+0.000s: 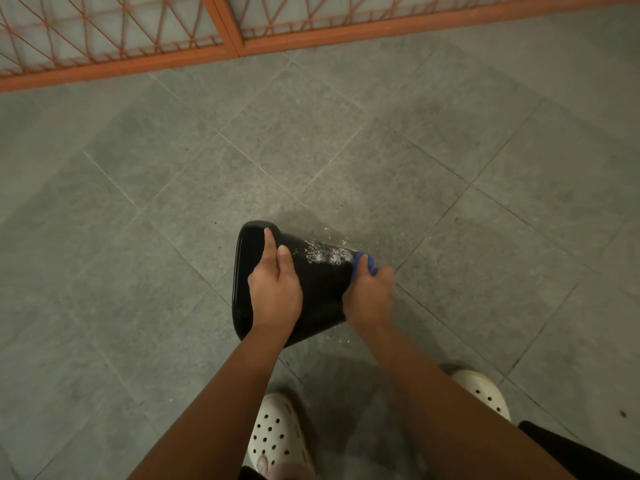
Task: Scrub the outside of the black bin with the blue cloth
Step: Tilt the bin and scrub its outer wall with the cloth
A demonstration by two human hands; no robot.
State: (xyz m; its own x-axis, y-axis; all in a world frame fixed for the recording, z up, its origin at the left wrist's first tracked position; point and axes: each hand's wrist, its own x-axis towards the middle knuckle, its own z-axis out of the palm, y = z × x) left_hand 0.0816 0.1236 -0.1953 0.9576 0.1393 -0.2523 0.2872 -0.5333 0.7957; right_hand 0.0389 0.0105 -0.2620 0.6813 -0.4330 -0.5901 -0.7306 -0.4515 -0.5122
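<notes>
Head view, looking down: we see a black bin (318,289) lying on its side on a grey tiled floor (138,202). It lies toward the floor's near edge and well apart from the orange gate (138,29) along the far edge. Its mouth faces left and its base points right.

The left hand (275,292) holds the bin at the rim, with the thumb on the outer wall and the index finger reaching across the lip. The right hand (369,294) clutches a blue cloth (367,262) and presses it against the base end. White suds (325,254) streak the upper wall between the two hands, and a few flecks lie on the tiles just beside the bin.

We judge the bin to be light, stiff plastic. Wet and soapy, it is likely slick, and on its side it could roll or skid under a hard rub. The rim looks like the surest place to hold, since the lip gives the fingers something to hook. The cloth is soft and is best kept bunched in the fist.

Most of the cloth is hidden inside the right hand. The other left fingers are out of sight. We cannot see the bin's underside, its far wall or the face of its base, so we cannot tell how clean they are. Two white clogs (277,434) show at the bottom, partly cut off.
</notes>
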